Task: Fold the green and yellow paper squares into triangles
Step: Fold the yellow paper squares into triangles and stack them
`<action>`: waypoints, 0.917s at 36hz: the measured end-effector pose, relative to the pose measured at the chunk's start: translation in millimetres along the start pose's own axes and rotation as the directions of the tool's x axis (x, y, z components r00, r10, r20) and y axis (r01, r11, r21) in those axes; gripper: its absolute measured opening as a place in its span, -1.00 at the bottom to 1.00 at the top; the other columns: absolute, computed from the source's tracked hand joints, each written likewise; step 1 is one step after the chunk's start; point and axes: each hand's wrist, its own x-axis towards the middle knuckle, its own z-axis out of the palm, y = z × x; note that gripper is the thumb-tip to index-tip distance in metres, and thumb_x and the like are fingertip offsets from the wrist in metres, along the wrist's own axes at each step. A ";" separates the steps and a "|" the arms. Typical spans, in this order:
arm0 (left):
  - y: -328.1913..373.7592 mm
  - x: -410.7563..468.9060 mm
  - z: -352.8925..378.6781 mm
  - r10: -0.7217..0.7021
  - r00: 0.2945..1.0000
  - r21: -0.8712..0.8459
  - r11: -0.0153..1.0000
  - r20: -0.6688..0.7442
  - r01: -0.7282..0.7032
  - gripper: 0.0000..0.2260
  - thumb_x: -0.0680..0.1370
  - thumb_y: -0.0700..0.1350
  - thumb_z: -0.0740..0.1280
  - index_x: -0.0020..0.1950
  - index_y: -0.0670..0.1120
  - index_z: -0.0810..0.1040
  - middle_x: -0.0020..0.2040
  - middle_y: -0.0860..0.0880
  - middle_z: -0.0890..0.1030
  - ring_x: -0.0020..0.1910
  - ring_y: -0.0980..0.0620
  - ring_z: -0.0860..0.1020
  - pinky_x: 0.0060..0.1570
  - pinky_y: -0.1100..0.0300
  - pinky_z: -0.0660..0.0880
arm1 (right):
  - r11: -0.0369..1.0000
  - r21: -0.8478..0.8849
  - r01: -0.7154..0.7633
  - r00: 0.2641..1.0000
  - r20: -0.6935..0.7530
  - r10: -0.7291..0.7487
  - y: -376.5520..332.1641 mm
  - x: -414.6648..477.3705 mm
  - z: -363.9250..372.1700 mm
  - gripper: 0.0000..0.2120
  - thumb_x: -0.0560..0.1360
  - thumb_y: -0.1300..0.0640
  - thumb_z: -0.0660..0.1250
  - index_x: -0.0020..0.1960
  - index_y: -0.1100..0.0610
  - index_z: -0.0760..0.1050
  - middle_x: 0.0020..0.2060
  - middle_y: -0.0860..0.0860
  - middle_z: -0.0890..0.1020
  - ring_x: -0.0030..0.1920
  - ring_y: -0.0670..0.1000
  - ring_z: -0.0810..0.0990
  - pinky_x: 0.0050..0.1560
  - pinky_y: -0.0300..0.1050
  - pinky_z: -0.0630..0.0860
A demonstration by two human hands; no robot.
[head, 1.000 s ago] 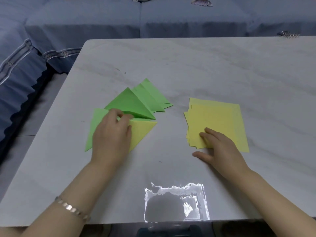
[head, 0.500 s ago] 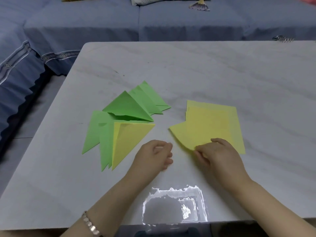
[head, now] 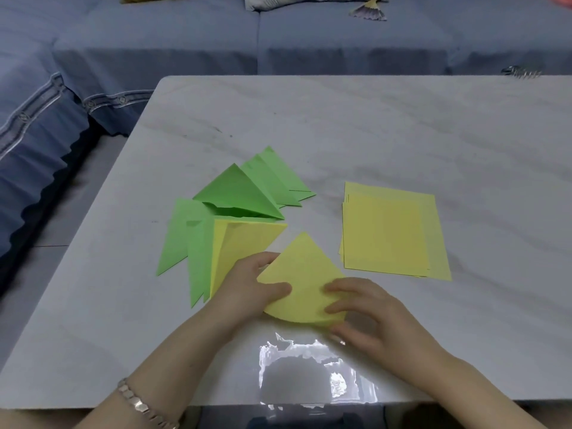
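Observation:
A yellow paper sheet (head: 305, 274) lies near the table's front, bent over on itself with a curved lower edge and a point facing away. My left hand (head: 253, 287) pinches its left side, thumb on top. My right hand (head: 368, 314) grips its right corner with fingers over the paper. A stack of flat yellow squares (head: 390, 230) rests to the right. To the left lie several folded green triangles (head: 238, 193) and a folded yellow triangle (head: 241, 246), overlapping.
The white marble table (head: 402, 134) has a bright glare patch (head: 309, 370) at its front edge. A blue sofa (head: 185, 44) wraps around the far and left sides. A small metal object (head: 520, 72) sits at the far right table edge.
My right hand pulled one yellow sheet off the stack toward the front. My left hand left the folded pile and took hold of that sheet. The sheet is now bent over.

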 end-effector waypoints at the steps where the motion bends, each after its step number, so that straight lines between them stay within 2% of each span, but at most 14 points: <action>1: 0.1 -0.8 -1.5 0.016 1.000 -0.004 1.000 0.021 -0.016 -0.66 0.43 -0.37 0.38 -0.02 0.08 0.57 0.00 0.07 0.65 -0.08 0.14 0.62 -0.05 0.25 0.55 | 0.996 0.061 -0.060 0.998 -0.012 0.061 -1.4 0.4 -2.0 -0.74 0.36 -0.31 0.28 -0.07 -0.20 0.53 0.20 -0.32 0.46 0.23 -0.26 0.42 0.22 -0.42 0.26; 4: 0.7 -4.2 -4.1 0.041 0.996 -0.007 0.999 0.083 -0.041 -0.59 0.44 -0.38 0.36 0.02 0.15 0.53 0.06 0.11 0.60 -0.14 0.20 0.60 -0.16 0.33 0.54 | 0.964 0.194 -0.182 0.980 -0.044 0.194 -7.6 3.6 -8.0 -0.95 0.37 -0.07 0.42 -0.26 -0.18 0.58 0.16 -0.34 0.49 0.19 -0.29 0.44 0.15 -0.54 0.22; 7: 2.4 -6.9 -1.8 0.007 0.992 0.008 1.000 0.127 -0.008 -0.56 0.47 -0.38 0.30 0.07 0.18 0.50 0.11 0.12 0.56 -0.24 0.14 0.60 -0.32 0.25 0.57 | 0.926 0.284 -0.248 0.960 -0.060 0.275 -8.4 7.0 -9.2 -0.78 0.44 0.21 0.39 -0.29 -0.09 0.56 0.15 -0.29 0.49 0.16 -0.40 0.40 0.04 -0.62 0.19; 12: 0.7 -9.2 0.8 -0.011 0.976 0.077 0.997 0.216 -0.006 -0.60 0.51 -0.39 0.17 0.13 0.09 0.47 0.01 -0.03 0.61 -0.21 -0.04 0.67 -0.34 0.17 0.58 | 0.881 0.360 -0.307 0.936 -0.054 0.348 -13.3 16.4 -3.1 -0.77 0.49 0.16 0.31 -0.31 -0.05 0.49 0.15 -0.21 0.50 0.19 -0.40 0.38 0.03 -0.57 0.27; 14: -0.3 -9.7 1.2 -0.029 0.965 0.094 0.996 0.259 0.004 -0.62 0.52 -0.40 0.14 0.13 0.03 0.49 -0.04 -0.07 0.64 -0.19 -0.08 0.68 -0.33 0.18 0.57 | 0.860 0.393 -0.325 0.933 -0.018 0.360 -16.2 20.2 -1.7 -0.76 0.51 0.13 0.28 -0.32 -0.07 0.46 0.07 -0.21 0.56 0.16 -0.38 0.42 -0.01 -0.50 0.31; 17: 0.9 -10.1 0.8 -0.080 0.944 0.092 0.994 0.319 0.053 -0.65 0.52 -0.40 0.13 0.13 -0.06 0.53 -0.03 -0.15 0.65 -0.18 -0.12 0.67 -0.33 0.18 0.55 | 0.874 0.377 -0.307 0.938 -0.034 0.344 -20.1 25.2 -3.5 -0.79 0.52 0.15 0.28 -0.29 -0.02 0.45 -0.27 -0.24 0.58 -0.20 -0.26 0.48 -0.21 -0.35 0.32; 19: 1.9 -10.3 -0.1 -0.087 0.940 0.087 0.994 0.329 0.061 -0.69 0.53 -0.39 0.14 0.08 -0.09 0.55 -0.09 -0.15 0.66 -0.22 -0.09 0.66 -0.30 0.18 0.54 | 0.881 0.367 -0.300 0.936 -0.068 0.347 -22.0 26.8 -5.4 -0.82 0.50 0.18 0.31 -0.27 0.02 0.47 -0.37 -0.24 0.54 -0.31 -0.25 0.43 -0.28 -0.39 0.30; 21: 2.1 -11.3 0.2 -0.060 0.954 0.133 0.991 0.294 0.021 -0.80 0.55 -0.25 0.18 -0.01 -0.07 0.59 -0.20 -0.05 0.65 -0.28 0.04 0.59 -0.23 0.21 0.48 | 0.875 0.388 -0.288 0.932 -0.097 0.350 -23.4 27.0 -5.9 -0.83 0.48 0.22 0.32 -0.27 0.04 0.49 -0.40 -0.23 0.53 -0.34 -0.24 0.44 -0.29 -0.43 0.31; 22: 2.6 -11.5 0.7 -0.041 0.963 0.189 0.982 0.265 -0.010 -0.82 0.56 -0.10 0.20 -0.06 -0.07 0.59 -0.22 0.00 0.62 -0.26 0.09 0.54 -0.17 0.23 0.44 | 0.873 0.397 -0.284 0.929 -0.113 0.353 -24.0 26.7 -5.6 -0.82 0.47 0.22 0.34 -0.28 0.04 0.51 -0.41 -0.21 0.53 -0.34 -0.23 0.44 -0.30 -0.43 0.32; 24: 2.3 -11.6 2.1 0.029 0.975 0.258 0.962 0.221 -0.087 -0.56 0.46 0.21 0.18 -0.11 -0.18 0.53 -0.25 0.00 0.49 -0.25 0.10 0.42 -0.13 0.19 0.34 | 0.869 0.411 -0.274 0.922 -0.147 0.359 -25.2 25.7 -4.9 -0.83 0.46 0.23 0.35 -0.29 0.05 0.53 -0.40 -0.17 0.55 -0.34 -0.20 0.47 -0.28 -0.43 0.34; 25: 3.9 -12.7 4.2 0.077 0.975 0.236 0.964 0.209 -0.126 -0.49 0.42 0.26 0.16 -0.13 -0.21 0.50 -0.27 -0.01 0.43 -0.27 0.11 0.38 -0.16 0.18 0.31 | 0.869 0.417 -0.266 0.919 -0.164 0.359 -25.7 25.3 -4.9 -0.84 0.45 0.23 0.36 -0.29 0.07 0.53 -0.38 -0.15 0.57 -0.32 -0.18 0.49 -0.26 -0.43 0.36; 27: 8.8 -15.4 9.7 0.153 0.974 0.158 0.971 0.166 -0.180 -0.57 0.44 0.21 0.17 -0.15 -0.16 0.54 -0.29 -0.02 0.49 -0.30 0.13 0.44 -0.19 0.23 0.36 | 0.865 0.436 -0.247 0.913 -0.194 0.359 -26.9 25.3 -5.4 -0.84 0.45 0.25 0.37 -0.29 0.08 0.55 -0.37 -0.13 0.59 -0.31 -0.17 0.51 -0.25 -0.42 0.38; 30: 13.3 -15.4 17.9 0.166 0.982 0.027 0.985 0.086 -0.169 -0.93 0.52 0.02 0.32 -0.07 0.07 0.58 -0.24 0.13 0.64 -0.26 0.30 0.55 -0.21 0.44 0.44 | 0.850 0.477 -0.223 0.902 -0.230 0.366 -30.0 26.4 -6.8 -0.82 0.44 0.29 0.37 -0.31 0.09 0.55 -0.40 -0.16 0.60 -0.34 -0.21 0.52 -0.26 -0.45 0.38; 33: 9.2 -12.0 22.2 0.160 0.984 0.020 0.987 0.072 -0.162 -0.86 0.46 -0.09 0.40 -0.04 0.13 0.55 -0.12 0.12 0.65 -0.14 0.24 0.61 -0.09 0.32 0.51 | 0.849 0.482 -0.215 0.893 -0.255 0.371 -31.8 27.6 -7.7 -0.81 0.44 0.30 0.36 -0.30 0.09 0.54 -0.40 -0.18 0.61 -0.33 -0.24 0.53 -0.26 -0.46 0.39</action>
